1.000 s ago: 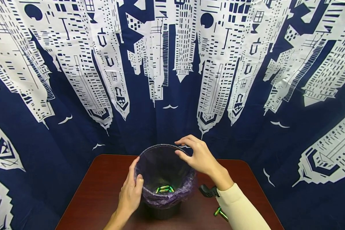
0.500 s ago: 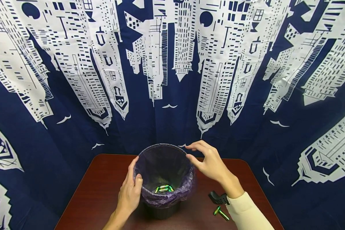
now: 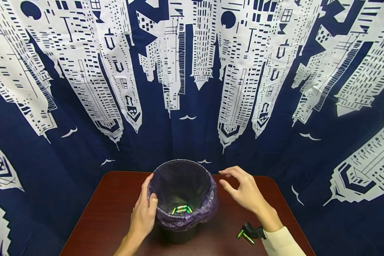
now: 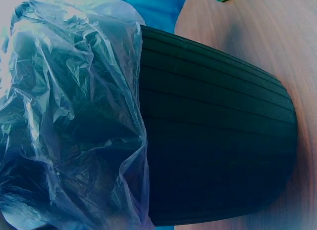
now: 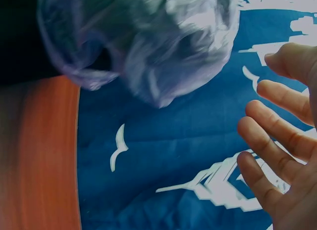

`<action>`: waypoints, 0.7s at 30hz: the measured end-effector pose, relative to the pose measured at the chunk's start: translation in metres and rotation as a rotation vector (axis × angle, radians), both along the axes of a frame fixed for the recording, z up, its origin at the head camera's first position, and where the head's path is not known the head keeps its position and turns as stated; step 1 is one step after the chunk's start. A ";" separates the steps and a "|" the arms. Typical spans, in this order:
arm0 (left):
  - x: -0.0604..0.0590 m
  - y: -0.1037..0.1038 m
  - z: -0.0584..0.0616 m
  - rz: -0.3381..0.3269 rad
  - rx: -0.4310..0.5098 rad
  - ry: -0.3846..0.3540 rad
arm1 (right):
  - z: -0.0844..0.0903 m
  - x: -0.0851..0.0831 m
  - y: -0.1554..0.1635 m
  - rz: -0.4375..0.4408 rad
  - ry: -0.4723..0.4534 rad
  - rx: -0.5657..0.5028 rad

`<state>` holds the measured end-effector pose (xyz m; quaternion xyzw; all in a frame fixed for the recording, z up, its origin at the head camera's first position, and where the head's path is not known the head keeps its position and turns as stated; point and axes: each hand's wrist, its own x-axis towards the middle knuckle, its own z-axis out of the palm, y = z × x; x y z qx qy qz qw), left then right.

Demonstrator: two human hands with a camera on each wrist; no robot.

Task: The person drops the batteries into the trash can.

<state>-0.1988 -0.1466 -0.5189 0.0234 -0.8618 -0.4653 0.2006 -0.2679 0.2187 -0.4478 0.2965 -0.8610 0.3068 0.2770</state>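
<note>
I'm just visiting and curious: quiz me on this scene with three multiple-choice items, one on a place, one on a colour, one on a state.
1. Where do the small green cylinders lie?
A. only on the table
B. some inside the bin, some on the table
C. in the right hand

2. What colour is the thin plastic liner over the black ribbed bin?
A. purple
B. yellow
C. red

3. How is the right hand?
A. gripping the rim
B. fist on the table
C. open, holding nothing

Answers:
1 B: green cylinders lie at the bin's bottom, others on the brown wooden table.
2 A: the liner is purple over the bin.
3 C: the right hand hovers with spread fingers, while the left hand grips the rim.
</note>
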 end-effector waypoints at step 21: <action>-0.001 -0.001 -0.002 -0.001 0.004 0.000 | -0.072 0.023 0.049 -0.144 -0.142 0.017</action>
